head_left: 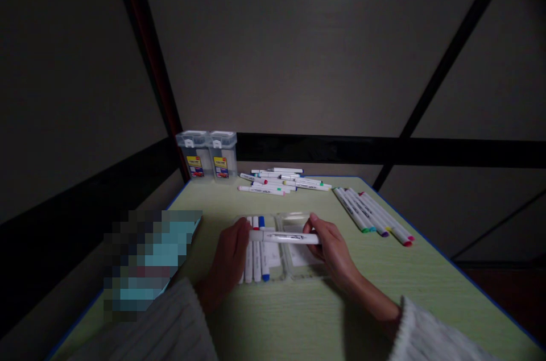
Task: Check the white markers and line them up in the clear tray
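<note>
My right hand [335,247] is closed on one end of a white marker [285,237], which lies level above an open clear plastic case [285,276]. At the marker's other, greyish end is my left hand [228,258], fingers bent together; whether it grips the marker or the case edge is hard to make out. Several white markers [257,261] lie side by side in the left half of the case, one with blue ends. The right half holds a white paper, partly hidden by my right hand.
Two clear lidded boxes [222,165] stand at the back left. Loose markers [284,182] are piled at the back; a row of markers [375,213] lies at the right. A pixelated flat item [160,256] is at the left edge of the table [290,321].
</note>
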The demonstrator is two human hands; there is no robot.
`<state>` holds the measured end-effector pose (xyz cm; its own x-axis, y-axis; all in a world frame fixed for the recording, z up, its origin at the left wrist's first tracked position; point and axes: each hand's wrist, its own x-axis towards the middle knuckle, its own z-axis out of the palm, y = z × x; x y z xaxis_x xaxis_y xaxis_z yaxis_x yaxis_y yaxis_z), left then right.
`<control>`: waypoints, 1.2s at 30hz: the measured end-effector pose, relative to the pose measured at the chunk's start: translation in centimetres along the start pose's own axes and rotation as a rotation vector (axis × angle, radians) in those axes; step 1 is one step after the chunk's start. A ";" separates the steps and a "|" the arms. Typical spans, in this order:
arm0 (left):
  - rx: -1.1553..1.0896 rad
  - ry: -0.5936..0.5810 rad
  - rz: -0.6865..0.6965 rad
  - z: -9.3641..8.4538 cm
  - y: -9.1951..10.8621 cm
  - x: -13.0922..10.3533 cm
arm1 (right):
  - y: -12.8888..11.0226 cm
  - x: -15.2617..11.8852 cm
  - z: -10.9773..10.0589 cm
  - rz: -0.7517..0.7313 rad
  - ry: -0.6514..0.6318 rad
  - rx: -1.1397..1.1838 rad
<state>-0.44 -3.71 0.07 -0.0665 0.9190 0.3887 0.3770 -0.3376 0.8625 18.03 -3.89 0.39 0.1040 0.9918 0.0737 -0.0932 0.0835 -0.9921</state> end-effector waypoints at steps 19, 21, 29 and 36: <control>-0.071 -0.117 -0.128 0.1 0.5 -0.1 | -0.3 -0.1 0.2 0.049 0.001 0.028; -0.101 -0.144 -0.140 0.1 0.5 0.0 | -0.3 -0.1 0.3 0.054 -0.002 0.024; -0.114 -0.204 -0.075 -0.1 0.4 0.4 | 0.1 0.1 0.1 0.018 -0.007 -0.031; -0.148 -0.250 -0.122 0.0 0.1 0.5 | 0.0 0.1 0.1 0.010 0.000 -0.043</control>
<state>-0.40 -3.26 0.31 0.1331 0.9699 0.2037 0.2408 -0.2310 0.9427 17.97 -3.75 0.40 0.1033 0.9926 0.0633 -0.0520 0.0689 -0.9963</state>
